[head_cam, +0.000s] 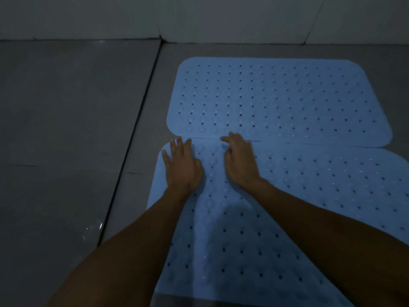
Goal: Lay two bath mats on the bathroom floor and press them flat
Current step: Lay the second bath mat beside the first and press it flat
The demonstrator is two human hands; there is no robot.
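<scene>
Grey floor tiles (pixel 66 129) in dim light carry two pale blue perforated mats. One, the near mat (pixel 254 229), lies at six o'clock under both forearms; the far mat (pixel 276 98) lies at twelve o'clock from it, their long edges touching or slightly overlapping along a thin seam. On the near mat's far left corner the left hand (pixel 182 167) presses flat, fingers straight and spread. Just to its three o'clock the right hand (pixel 240 158) presses at the seam, fingers slightly bent, holding nothing. Bare tile lies open at nine o'clock. Along twelve o'clock runs a pale wall (pixel 199 16).
</scene>
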